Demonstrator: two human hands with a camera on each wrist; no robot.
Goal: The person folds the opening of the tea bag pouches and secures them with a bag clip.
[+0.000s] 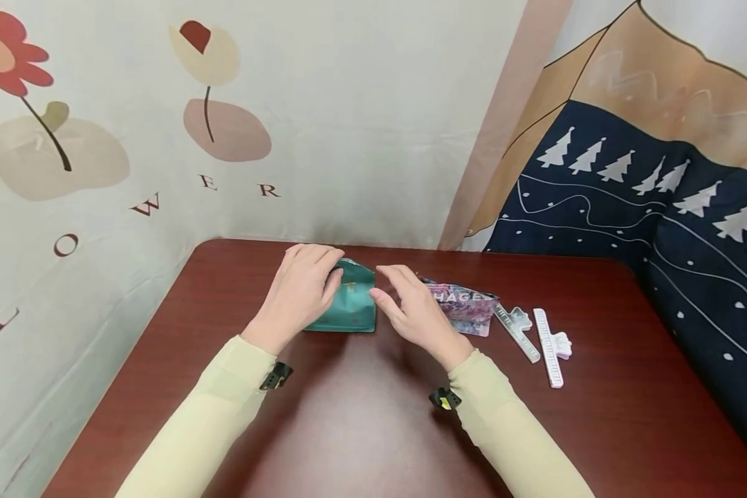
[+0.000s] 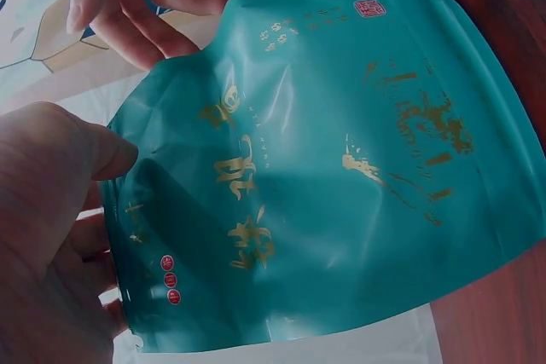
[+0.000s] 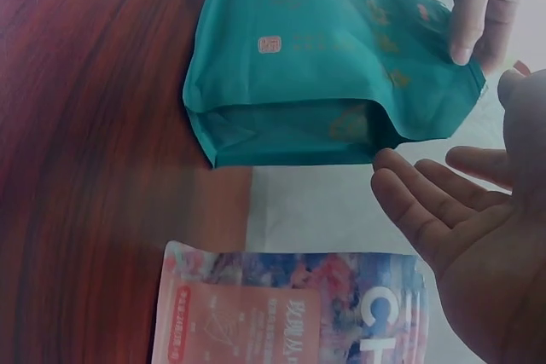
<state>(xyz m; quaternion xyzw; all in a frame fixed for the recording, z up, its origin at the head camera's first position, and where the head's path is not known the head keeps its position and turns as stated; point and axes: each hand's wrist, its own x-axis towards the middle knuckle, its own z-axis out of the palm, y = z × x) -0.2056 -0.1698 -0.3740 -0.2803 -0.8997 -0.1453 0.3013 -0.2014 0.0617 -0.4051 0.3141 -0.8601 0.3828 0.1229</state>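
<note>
head view faces forward and down; nearer wrist views share teal bag (image 2: 316, 159).

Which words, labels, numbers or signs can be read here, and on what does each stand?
"L O W E R": pale wall cloth.
"CHAGE", ending unclear: colourful pouch.
"玫瑰": same pouch; smaller print blurred.
"铁观音", apparently, in gold: teal pouch.
Red seal and red dots on it: too small.
Clear clip, white clip markings: too small.

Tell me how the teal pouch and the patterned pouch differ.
The teal pouch is mostly one color with gold writing; the patterned pouch is a pink, blue and purple mix with large white letters. The left hand grips the teal pouch, while no hand grips the patterned pouch. Both carry printed lettering.
</note>
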